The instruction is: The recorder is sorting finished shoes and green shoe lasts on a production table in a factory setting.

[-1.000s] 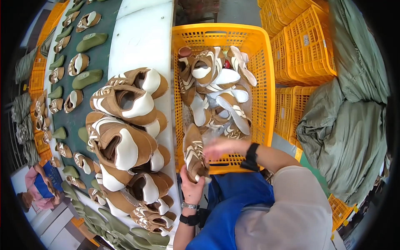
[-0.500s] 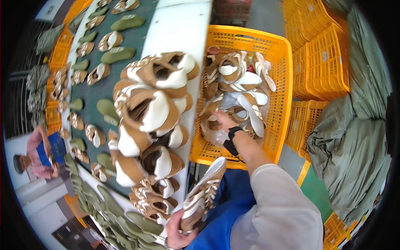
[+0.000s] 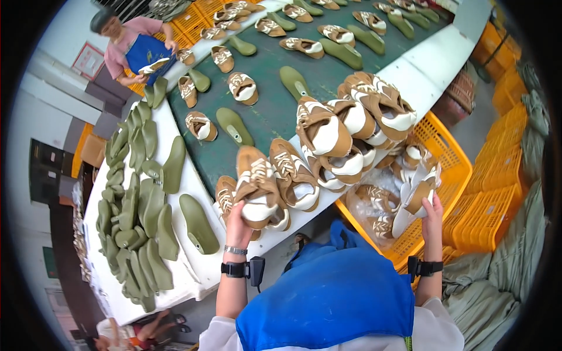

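At the near edge of the table, my left hand (image 3: 236, 227) is closed on the heel side of a brown and white lace-up sneaker (image 3: 256, 190). That sneaker rests on or just above other sneakers, its toe pointing away from me. On the right, my right hand (image 3: 433, 213) grips another sneaker (image 3: 420, 196), tilted with its pale sole partly showing. It is held over the orange crate (image 3: 448, 146), where several more sneakers and clear plastic wrap (image 3: 374, 219) lie. Stacked sneakers (image 3: 328, 131) line the table edge between my hands.
Green shoe lasts (image 3: 146, 228) pile up on the white table (image 3: 187, 281) at left. Sneakers and lasts stand in rows on the green belt (image 3: 269, 99). A co-worker (image 3: 132, 44) across it holds a shoe. Stacked orange crates (image 3: 497, 193) and grey-green cloth (image 3: 492, 281) are at right.
The view has swung left. My right hand has come up from inside the crate with a sneaker. My left hand has brought its sneaker from near my lap to the table edge.
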